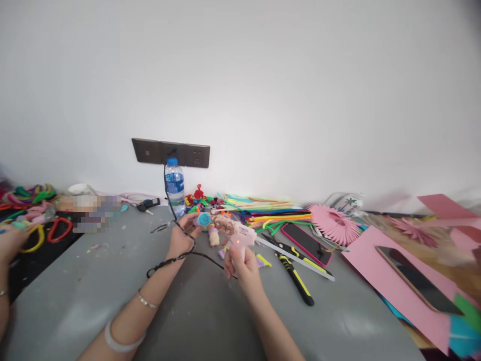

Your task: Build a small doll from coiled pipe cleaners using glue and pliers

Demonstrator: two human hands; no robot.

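My right hand (240, 263) is closed around the grip of a pink hot glue gun (240, 234), whose nozzle points left. Its black cord (180, 258) loops over my left wrist and runs up to the wall socket (171, 152). My left hand (184, 233) pinches a small craft piece with a blue fuzzy top (205, 219) right at the gun's tip. A small cream and pink fuzzy figure (214, 235) lies on the grey table just behind both hands.
A water bottle (175, 186) stands by the wall. Coloured pipe cleaners (263, 208), a ruler (300, 260), a yellow-black cutter (296, 276), two phones (306, 243), pink paper sheets (394, 281) and paper fans (334, 223) lie right. Another person's hand (9, 240) is at left.
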